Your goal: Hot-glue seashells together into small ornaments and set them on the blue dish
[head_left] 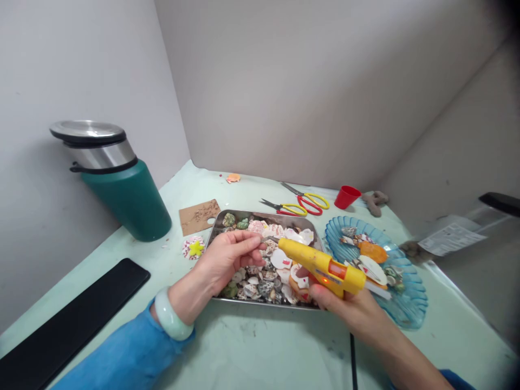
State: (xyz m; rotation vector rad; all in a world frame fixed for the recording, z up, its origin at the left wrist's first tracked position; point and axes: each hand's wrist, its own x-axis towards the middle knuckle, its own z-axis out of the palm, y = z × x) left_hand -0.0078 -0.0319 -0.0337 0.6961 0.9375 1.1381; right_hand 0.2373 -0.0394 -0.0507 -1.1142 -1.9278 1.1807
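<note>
My right hand (337, 300) is closed around a yellow hot glue gun (312, 257), its nozzle pointing left and a small orange light glowing on its side. The fingers of my left hand (231, 254) are pinched together right at the nozzle tip; a small thing between them is too hidden to name. Both hands are above a metal tray (260, 304) filled with shells (252, 287), some white, some speckled and some greenish. White pieces with red marks (280, 259) lie among the shells.
A blue scalloped plate (418, 303) with shells stands at right. Behind the tray lie two pairs of scissors (292, 209) and a red cup (347, 197). At left are a green bottle (130, 200), brown card (199, 216), flower-like shell piece (194, 247) and black strip (77, 325).
</note>
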